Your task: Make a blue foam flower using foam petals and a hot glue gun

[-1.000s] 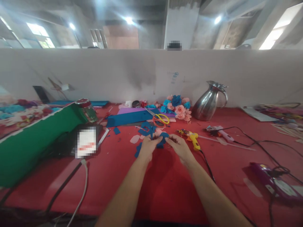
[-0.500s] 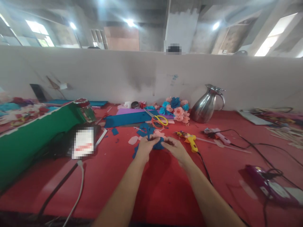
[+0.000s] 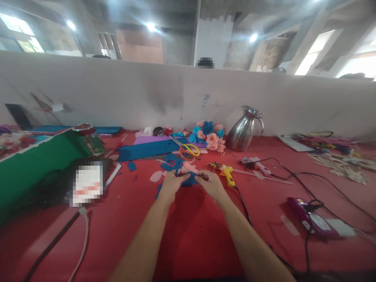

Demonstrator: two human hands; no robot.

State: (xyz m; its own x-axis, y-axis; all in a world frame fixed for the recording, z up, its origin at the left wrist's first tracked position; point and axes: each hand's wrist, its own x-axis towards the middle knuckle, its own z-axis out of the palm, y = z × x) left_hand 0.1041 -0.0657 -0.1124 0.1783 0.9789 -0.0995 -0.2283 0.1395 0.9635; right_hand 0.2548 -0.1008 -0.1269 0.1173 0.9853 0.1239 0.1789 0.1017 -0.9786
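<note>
Between my hands is a piece of blue crepe paper (image 3: 190, 179), stretched a little above the red tabletop. My left hand (image 3: 173, 181) pinches its left side, thumb over fingers. On the right side, my right hand (image 3: 210, 182) grips the paper's edge between thumb and fingertips. Just behind lie blue paper scraps (image 3: 172, 161) and pink paper petals (image 3: 190, 167). Scissors (image 3: 189, 149) with yellow and orange handles rest on the blue paper sheet (image 3: 147, 150). To the right of my right hand lies a yellow glue gun (image 3: 225, 172).
A bunch of pink and blue paper flowers (image 3: 212, 135) and a steel jug (image 3: 242, 131) stand at the back. On the right are a pink glue gun (image 3: 260, 166), cables and a purple power strip (image 3: 313, 219). At left are a jar (image 3: 91, 141) and a green panel (image 3: 44, 172).
The view has turned slightly to the right, so everything sits further left. The blue paper between my fingers looks flatter and more spread out. Both hands keep their hold on it.
</note>
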